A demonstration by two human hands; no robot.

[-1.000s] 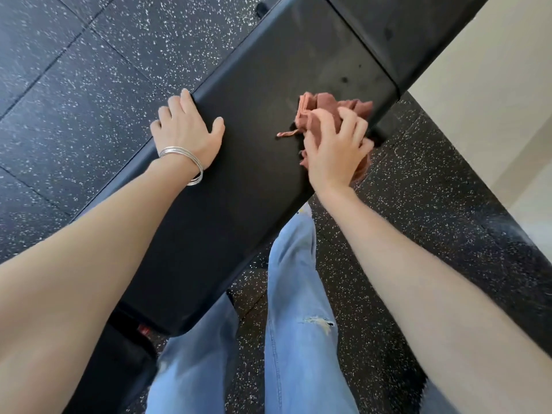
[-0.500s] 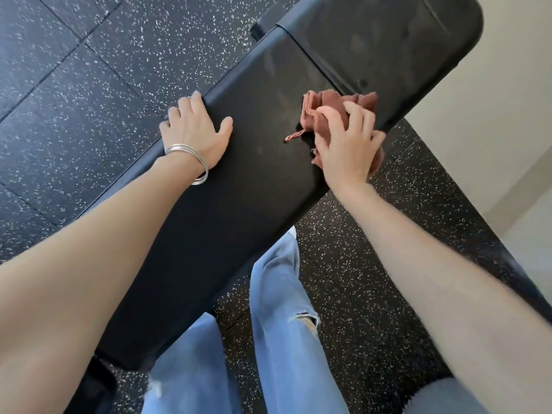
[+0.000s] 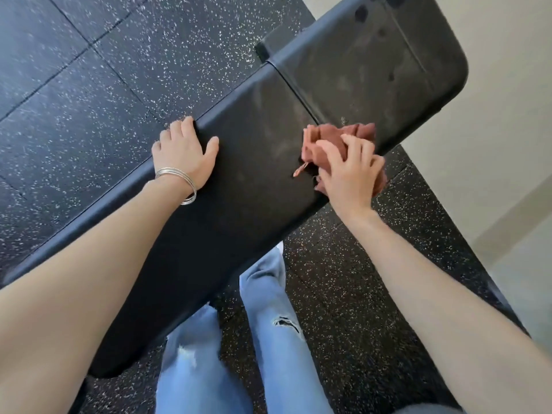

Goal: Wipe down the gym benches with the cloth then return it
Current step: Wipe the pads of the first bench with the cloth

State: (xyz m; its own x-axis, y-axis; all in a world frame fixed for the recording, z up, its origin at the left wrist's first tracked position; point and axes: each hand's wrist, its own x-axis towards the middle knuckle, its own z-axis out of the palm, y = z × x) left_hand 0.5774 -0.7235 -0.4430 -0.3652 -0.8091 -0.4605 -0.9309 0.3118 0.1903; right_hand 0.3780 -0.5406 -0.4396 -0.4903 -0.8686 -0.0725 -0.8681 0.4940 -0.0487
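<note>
A black padded gym bench [image 3: 251,174] runs diagonally from lower left to upper right, with a seam between its long pad and a smudged end pad [image 3: 373,73]. My right hand [image 3: 349,171] presses a crumpled reddish-brown cloth [image 3: 337,135] onto the long pad near its right edge, just below the seam, fingers curled over the cloth. My left hand [image 3: 185,153], with thin silver bangles at the wrist, rests flat on the pad's far edge, fingers over the side and thumb spread.
Black speckled rubber floor tiles [image 3: 119,70] surround the bench. A pale wall [image 3: 501,144] rises close on the right. My legs in light blue jeans [image 3: 268,339] stand against the bench's near side.
My right hand has slid the cloth along the pad towards the seam, and my left hand has moved along the far edge with it. More of the end pad shows now.
</note>
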